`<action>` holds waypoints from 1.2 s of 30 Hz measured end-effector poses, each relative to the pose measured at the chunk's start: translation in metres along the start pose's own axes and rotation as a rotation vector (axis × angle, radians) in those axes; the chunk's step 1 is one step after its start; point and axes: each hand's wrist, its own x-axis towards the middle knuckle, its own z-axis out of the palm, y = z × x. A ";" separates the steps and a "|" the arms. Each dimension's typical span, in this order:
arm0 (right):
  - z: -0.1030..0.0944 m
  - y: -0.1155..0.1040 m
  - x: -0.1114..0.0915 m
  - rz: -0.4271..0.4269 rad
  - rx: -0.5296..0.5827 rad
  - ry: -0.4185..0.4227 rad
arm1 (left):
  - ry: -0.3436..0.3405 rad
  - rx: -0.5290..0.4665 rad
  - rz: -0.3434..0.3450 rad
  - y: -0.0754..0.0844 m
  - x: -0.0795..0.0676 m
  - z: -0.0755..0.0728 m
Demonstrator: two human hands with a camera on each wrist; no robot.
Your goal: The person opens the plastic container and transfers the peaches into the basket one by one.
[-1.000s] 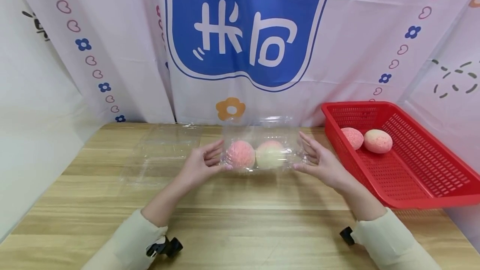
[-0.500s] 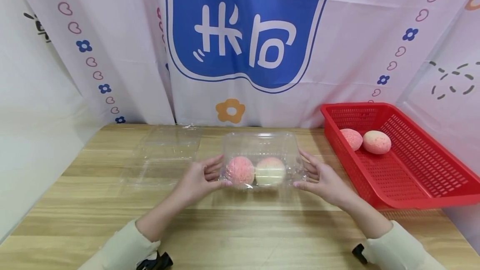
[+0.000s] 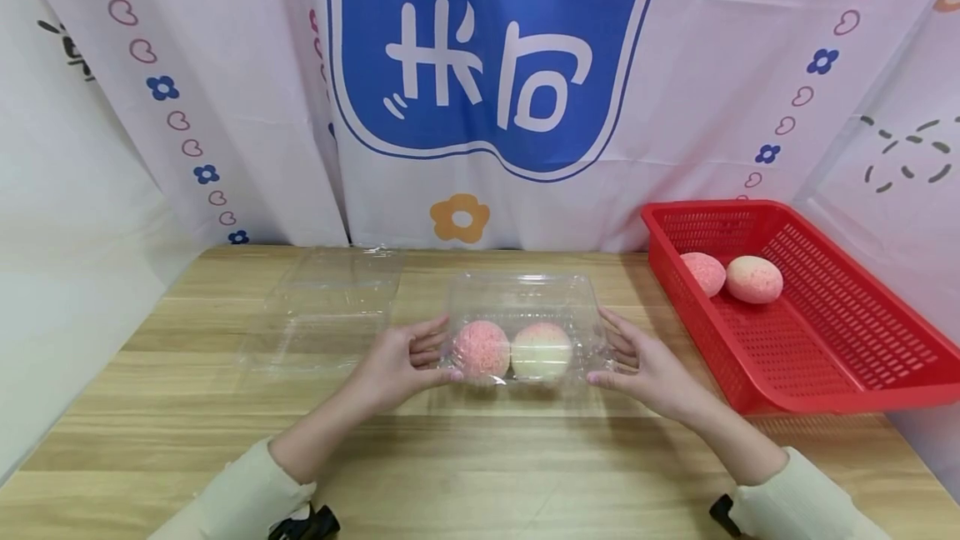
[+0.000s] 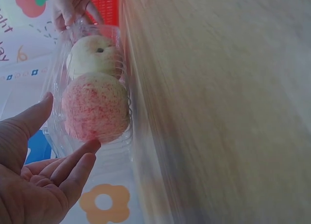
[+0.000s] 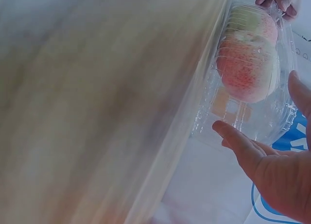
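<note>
A clear plastic clamshell box (image 3: 525,297) sits on the wooden table in the head view, its lid apparently down. Inside lie two peaches side by side: a pink speckled peach (image 3: 482,352) on the left and a paler cream peach (image 3: 542,352) on the right. My left hand (image 3: 397,363) is at the box's left end, thumb and fingers spread. At the other end, my right hand (image 3: 651,367) mirrors it. Both wrist views show the left hand (image 4: 43,170) and right hand (image 5: 277,168) with nearly straight fingers by the box ends; whether they touch it is unclear.
Left of the box stands another clear plastic box (image 3: 330,307), its lid raised. A red perforated basket (image 3: 817,340) at the right holds two more peaches (image 3: 754,280). A printed cloth (image 3: 525,215) hangs behind the table's back edge.
The box with its two peaches has come nearer to me and down onto the table. Both hands moved with it. In the last half second it shifted only slightly.
</note>
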 end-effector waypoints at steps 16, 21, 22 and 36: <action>0.001 -0.001 0.000 -0.001 -0.006 -0.017 | -0.017 0.005 -0.007 -0.003 0.001 -0.001; -0.001 0.000 0.002 -0.016 -0.017 -0.020 | -0.017 -0.001 0.003 -0.004 0.001 -0.002; -0.001 0.000 0.001 -0.019 -0.021 -0.022 | -0.019 -0.003 0.004 -0.005 0.001 -0.002; -0.009 -0.007 -0.005 -0.029 -0.254 -0.003 | -0.204 -0.051 -0.021 -0.012 0.000 -0.021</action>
